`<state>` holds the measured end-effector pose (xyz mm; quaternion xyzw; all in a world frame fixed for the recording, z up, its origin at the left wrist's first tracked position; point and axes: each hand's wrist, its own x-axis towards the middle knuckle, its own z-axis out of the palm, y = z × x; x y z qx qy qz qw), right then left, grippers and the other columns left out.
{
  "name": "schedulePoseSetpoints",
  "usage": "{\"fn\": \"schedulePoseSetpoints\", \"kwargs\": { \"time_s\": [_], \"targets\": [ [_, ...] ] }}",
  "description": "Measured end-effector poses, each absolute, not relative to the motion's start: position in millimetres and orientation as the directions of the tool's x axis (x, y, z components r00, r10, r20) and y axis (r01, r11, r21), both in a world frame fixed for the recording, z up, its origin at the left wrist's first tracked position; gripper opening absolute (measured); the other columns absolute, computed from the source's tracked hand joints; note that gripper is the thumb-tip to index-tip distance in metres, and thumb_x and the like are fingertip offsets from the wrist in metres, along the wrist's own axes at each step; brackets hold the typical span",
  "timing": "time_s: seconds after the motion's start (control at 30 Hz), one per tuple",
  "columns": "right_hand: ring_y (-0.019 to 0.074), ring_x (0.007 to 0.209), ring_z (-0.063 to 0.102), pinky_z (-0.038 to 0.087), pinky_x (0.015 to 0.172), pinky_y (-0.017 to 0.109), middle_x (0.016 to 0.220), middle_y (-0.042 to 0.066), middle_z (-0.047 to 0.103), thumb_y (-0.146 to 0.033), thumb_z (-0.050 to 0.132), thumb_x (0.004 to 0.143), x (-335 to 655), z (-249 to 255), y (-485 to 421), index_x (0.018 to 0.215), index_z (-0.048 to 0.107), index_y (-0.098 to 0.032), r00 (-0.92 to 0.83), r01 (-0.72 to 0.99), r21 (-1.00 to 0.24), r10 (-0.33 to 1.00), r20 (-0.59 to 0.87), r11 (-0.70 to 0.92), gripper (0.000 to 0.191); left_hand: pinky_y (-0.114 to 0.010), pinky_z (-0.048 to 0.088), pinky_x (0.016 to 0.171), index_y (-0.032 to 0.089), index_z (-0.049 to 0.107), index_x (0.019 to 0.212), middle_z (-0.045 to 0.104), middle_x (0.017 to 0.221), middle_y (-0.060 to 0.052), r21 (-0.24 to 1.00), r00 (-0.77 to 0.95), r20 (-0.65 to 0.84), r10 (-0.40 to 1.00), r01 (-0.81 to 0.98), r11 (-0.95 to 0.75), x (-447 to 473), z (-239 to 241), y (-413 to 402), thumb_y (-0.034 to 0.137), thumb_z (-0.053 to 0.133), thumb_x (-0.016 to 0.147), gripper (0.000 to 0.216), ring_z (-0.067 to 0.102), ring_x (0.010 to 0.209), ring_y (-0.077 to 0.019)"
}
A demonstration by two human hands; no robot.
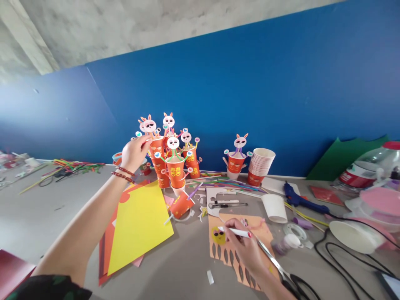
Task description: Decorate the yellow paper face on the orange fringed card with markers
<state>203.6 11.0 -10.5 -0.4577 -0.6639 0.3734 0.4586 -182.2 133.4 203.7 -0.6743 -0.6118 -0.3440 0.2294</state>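
My left hand [135,153] is at the cluster of stacked red paper cups on the left, fingers pinched at the rim of a paper cup [157,146] with a white rabbit face [149,124] above it. Exactly what the fingertips grip is partly hidden. My right hand [242,246] holds a white marker [239,232] with a red end, slanted over a small yellow round face [218,235] with dark eyes. That face lies on an orange paper sheet [233,221] with a row of dark leaf-shaped marks. Scissors [275,262] lie beside and partly under my right hand.
Yellow paper [140,233] lies on the left over orange sheets. A tipped red cup [182,205] is in the middle. Behind stand another rabbit cup [236,161] and stacked white cups [261,162]. A blue glue gun [304,200] and its black cable lie on the right.
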Motion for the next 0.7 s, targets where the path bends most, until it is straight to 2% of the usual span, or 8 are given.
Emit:
{"fn": "schedulePoseSetpoints", "kwargs": {
  "time_s": [0.23,0.53,0.63,0.7],
  "targets": [
    [0.0175,0.065,0.057,0.046,0.062,0.025,0.069,-0.001,0.060,-0.047,0.055,0.096,203,-12,12,0.078,0.058,-0.023,-0.160,0.256,-0.922,0.953,0.257,0.292,0.031,-0.028,0.047,0.072,0.020,0.076,0.110,0.078,0.100,-0.007,0.076,0.050,0.719,0.693,0.986,-0.150,-184,206,141,0.037,0.048,0.099,0.034,0.070,0.086,-0.0240],
    [0.0180,0.065,0.061,0.048,0.063,0.026,0.068,0.000,0.060,-0.050,0.056,0.096,205,-17,14,0.080,0.060,-0.022,-0.168,0.224,-0.929,0.951,0.260,0.293,0.033,-0.027,0.046,0.069,0.020,0.074,0.109,0.077,0.096,-0.005,0.058,0.075,0.748,0.659,0.982,-0.178,-183,217,138,0.032,0.048,0.099,0.030,0.068,0.080,-0.0206],
    [0.0178,0.066,0.061,0.048,0.061,0.025,0.070,0.000,0.061,-0.051,0.055,0.097,205,-20,15,0.081,0.061,-0.021,-0.176,0.229,-0.931,0.953,0.248,0.284,0.034,-0.026,0.048,0.073,0.017,0.074,0.104,0.075,0.089,-0.003,0.042,0.071,0.813,0.578,0.983,-0.180,-186,231,126,0.033,0.051,0.100,0.028,0.066,0.078,-0.0179],
    [0.0173,0.065,0.060,0.048,0.060,0.025,0.071,0.000,0.062,-0.052,0.055,0.097,205,-20,15,0.082,0.061,-0.022,-0.171,0.228,-0.930,0.952,0.253,0.288,0.034,-0.027,0.050,0.079,0.013,0.073,0.105,0.075,0.094,-0.002,0.025,0.065,0.870,0.489,0.984,-0.175,-189,243,113,0.034,0.053,0.102,0.029,0.065,0.082,-0.0158]
  ]
}}
